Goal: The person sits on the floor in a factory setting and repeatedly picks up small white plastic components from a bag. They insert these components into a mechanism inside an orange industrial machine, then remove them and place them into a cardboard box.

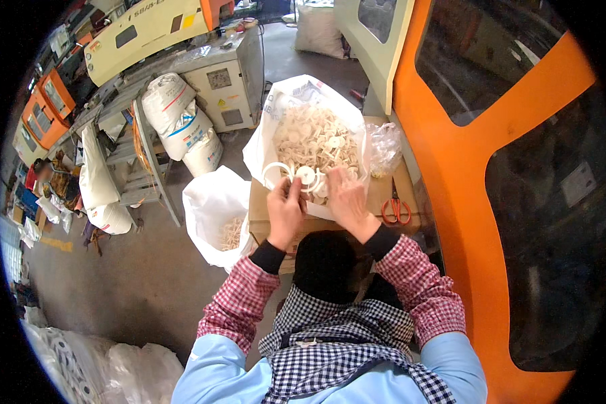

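Note:
My left hand [287,210] pinches a cream moulded plastic part with a round disc [307,176] and a curved ring [274,175] at its left. Close to the disc's right side, my right hand [348,200] has its fingers curled inward; what lies between them is hidden. Both hands are over the near edge of a large white sack [258,153], opened wide and full of loose cream plastic pieces [316,138]. The sack rests on a cardboard box [260,214].
Orange-handled scissors [396,210] lie right of the sack, below a clear plastic bag [385,149]. A second open white sack [200,202] with small pieces stands lower left. An orange machine panel [461,195] rises close on the right. Stacked sacks [182,121] stand far left.

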Tool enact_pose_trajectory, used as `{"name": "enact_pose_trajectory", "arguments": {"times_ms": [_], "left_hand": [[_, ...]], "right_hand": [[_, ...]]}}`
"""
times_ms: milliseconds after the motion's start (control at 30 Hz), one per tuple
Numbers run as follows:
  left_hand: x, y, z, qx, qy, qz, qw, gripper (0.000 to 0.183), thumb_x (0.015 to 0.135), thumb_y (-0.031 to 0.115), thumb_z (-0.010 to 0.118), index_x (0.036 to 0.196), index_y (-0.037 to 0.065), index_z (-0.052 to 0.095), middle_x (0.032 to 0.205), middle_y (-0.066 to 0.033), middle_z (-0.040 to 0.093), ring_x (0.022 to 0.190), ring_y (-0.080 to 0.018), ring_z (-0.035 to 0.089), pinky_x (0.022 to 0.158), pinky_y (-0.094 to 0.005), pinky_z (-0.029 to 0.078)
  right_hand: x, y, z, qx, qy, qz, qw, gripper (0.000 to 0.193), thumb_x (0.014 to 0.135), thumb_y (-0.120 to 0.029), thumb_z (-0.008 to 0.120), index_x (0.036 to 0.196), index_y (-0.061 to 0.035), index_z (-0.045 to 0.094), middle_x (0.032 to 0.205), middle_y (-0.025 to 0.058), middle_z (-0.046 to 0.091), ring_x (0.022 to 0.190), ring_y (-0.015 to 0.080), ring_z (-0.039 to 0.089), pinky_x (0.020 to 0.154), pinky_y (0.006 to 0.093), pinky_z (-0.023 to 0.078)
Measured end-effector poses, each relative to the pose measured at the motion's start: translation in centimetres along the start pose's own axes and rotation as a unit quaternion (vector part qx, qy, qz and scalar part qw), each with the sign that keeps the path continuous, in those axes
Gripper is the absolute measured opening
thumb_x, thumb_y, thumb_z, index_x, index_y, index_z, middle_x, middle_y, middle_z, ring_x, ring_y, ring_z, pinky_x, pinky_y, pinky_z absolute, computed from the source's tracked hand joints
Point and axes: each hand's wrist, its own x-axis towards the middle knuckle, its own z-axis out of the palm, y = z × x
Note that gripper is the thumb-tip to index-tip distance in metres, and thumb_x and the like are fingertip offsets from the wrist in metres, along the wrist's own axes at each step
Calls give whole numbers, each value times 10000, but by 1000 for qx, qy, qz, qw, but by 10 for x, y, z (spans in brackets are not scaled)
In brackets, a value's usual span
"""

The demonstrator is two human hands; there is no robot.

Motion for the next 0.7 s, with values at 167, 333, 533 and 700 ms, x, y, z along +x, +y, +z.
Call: {"name": "enact_pose_trajectory", "arguments": {"times_ms": [167, 333, 533, 700], "left_hand": [[17, -11, -33, 284, -2, 281, 916, 89, 888, 72, 523, 829, 9, 543, 617, -62, 513, 504, -170, 502, 445, -279, 382], [8, 6, -31, 375, 28, 426, 823, 42, 818, -23, 539, 854, -2, 549, 660, -143, 524, 580, -292, 536, 515, -350, 407], [4, 0, 4, 244, 2, 195, 950, 158, 925, 105, 501, 820, -9, 530, 553, -43, 464, 475, -104, 459, 447, -259, 364], [-62, 9, 17, 269, -113, 108, 950, 152, 932, 87, 475, 909, -33, 565, 591, -19, 489, 515, -69, 498, 413, -214, 374]], "right_hand": [[-11, 20, 24, 155, -114, 111, 975, 114, 886, -123, 474, 919, -29, 529, 753, 95, 545, 629, 286, 558, 602, 396, 462], [2, 79, 66, 610, -131, 544, 561, 275, 921, -215, 478, 1006, 44, 511, 836, 96, 565, 713, 236, 570, 708, 375, 493], [4, 67, 20, 130, -178, 291, 931, 380, 960, -279, 394, 1015, 57, 560, 950, 285, 564, 784, 369, 586, 711, 435, 487], [-76, -96, -256, -102, 193, 146, 965, 197, 740, 4, 623, 937, -2, 619, 982, 152, 616, 837, 266, 600, 751, 346, 471]]}}
